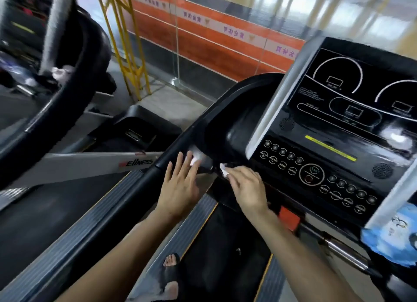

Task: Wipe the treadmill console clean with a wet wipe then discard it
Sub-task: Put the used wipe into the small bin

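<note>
The black treadmill console (334, 130) fills the right side, with a dark display above and round white-labelled buttons below. My right hand (246, 189) is closed on a crumpled white wet wipe (224, 169), which sticks out past my fingertips at the console's lower left corner. My left hand (180, 184) hovers flat with its fingers spread, just left of the right hand, over the black left handrail (144, 180). A bright white patch (195, 158) shows past the left fingertips; I cannot tell what it is.
A blue wet-wipe pack (392, 236) sits at the console's lower right. The treadmill belt (225, 256) and my sandalled foot (171, 268) lie below. Another machine (67, 98) stands to the left. An orange-banded wall (214, 38) and a yellow frame (126, 42) are ahead.
</note>
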